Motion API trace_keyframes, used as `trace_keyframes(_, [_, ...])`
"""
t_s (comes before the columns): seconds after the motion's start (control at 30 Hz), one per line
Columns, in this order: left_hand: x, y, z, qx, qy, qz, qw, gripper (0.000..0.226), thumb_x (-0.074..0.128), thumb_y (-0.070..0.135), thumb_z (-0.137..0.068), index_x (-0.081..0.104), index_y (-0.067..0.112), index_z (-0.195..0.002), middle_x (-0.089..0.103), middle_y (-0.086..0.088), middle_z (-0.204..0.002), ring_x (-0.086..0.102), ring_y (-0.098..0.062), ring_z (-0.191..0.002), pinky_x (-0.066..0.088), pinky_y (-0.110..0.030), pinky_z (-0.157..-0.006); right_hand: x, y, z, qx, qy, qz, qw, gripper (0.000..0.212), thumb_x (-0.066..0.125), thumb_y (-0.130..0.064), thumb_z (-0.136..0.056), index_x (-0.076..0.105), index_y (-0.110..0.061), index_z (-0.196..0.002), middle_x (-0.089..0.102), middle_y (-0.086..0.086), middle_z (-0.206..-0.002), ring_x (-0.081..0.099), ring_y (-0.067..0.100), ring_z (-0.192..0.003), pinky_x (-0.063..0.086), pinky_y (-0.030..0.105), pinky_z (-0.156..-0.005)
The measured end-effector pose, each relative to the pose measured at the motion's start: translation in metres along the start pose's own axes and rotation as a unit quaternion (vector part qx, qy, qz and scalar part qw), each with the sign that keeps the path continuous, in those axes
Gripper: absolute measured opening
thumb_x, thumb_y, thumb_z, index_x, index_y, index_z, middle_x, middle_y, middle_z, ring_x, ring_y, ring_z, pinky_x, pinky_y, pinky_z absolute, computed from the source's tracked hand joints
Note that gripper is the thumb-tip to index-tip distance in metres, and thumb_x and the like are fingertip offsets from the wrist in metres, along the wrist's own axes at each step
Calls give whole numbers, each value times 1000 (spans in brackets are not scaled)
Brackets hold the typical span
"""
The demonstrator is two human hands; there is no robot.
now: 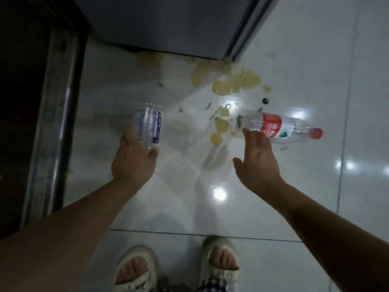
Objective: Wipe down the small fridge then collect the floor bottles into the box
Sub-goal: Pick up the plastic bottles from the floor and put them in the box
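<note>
My left hand grips a crumpled clear bottle with a blue-and-white label, held above the floor. A second clear bottle with a red label and red cap lies on its side on the white tiles, cap pointing right. My right hand is spread with straight fingers just in front of that bottle's base end, fingertips at or nearly touching it. The grey base of the small fridge stands at the top of the view. No box is in sight.
A yellowish spill with small green bits spreads over the tiles between the fridge and the bottles. A dark door frame runs down the left side. My feet in pale sandals stand at the bottom edge.
</note>
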State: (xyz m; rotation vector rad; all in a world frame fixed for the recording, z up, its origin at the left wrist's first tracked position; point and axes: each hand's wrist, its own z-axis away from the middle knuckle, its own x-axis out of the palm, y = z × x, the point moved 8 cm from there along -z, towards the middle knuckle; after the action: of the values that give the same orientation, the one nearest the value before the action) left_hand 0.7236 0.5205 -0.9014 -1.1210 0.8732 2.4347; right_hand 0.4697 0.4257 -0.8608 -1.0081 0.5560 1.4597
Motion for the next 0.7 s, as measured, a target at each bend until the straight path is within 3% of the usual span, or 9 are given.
trace_keyframes(0.17, [42, 68, 15, 69, -37, 28, 997, 70, 64, 28, -84, 22, 12, -138, 42, -15, -137, 49, -37, -117, 45, -48, -92, -27, 72, -16, 51, 55, 8, 997, 79, 62, -8, -82, 19, -8, -148, 30, 15, -147, 30, 32, -132, 31, 41, -108])
trace_keyframes(0.3, [73, 99, 16, 93, -48, 25, 994, 72, 65, 31, -83, 21, 15, -138, 44, -14, -136, 49, -35, -118, 43, -43, -87, -17, 107, -44, 60, 43, 55, 996, 83, 54, -11, -87, 2, -16, -152, 5, 8, -159, 6, 29, -145, 10, 41, -117])
trace_keyframes(0.4, [93, 110, 10, 99, -52, 20, 994, 71, 65, 34, -82, 22, 17, -136, 47, -13, -134, 51, -35, -114, 39, -37, -79, -6, 124, -68, 74, 39, 78, 993, 85, 53, -11, -88, -3, -21, -152, -3, 3, -160, -1, 27, -146, 5, 43, -118])
trace_keyframes(0.57, [114, 121, 2, 114, -74, 0, 991, 69, 65, 36, -80, 23, 20, -132, 52, -11, -126, 55, -32, -101, 39, -34, -73, 1, 136, -84, 60, 87, 139, 985, 74, 56, -14, -88, 14, -21, -149, 27, 5, -149, 17, 29, -140, 11, 45, -117])
trace_keyframes(0.7, [109, 129, 11, 131, -80, -34, 987, 69, 64, 36, -82, 23, 19, -133, 49, -9, -129, 55, -30, -102, 42, -34, -73, 1, 142, -69, 53, 102, 97, 989, 61, 56, -18, -89, 28, -18, -143, 43, 9, -132, 41, 28, -121, 30, 40, -107])
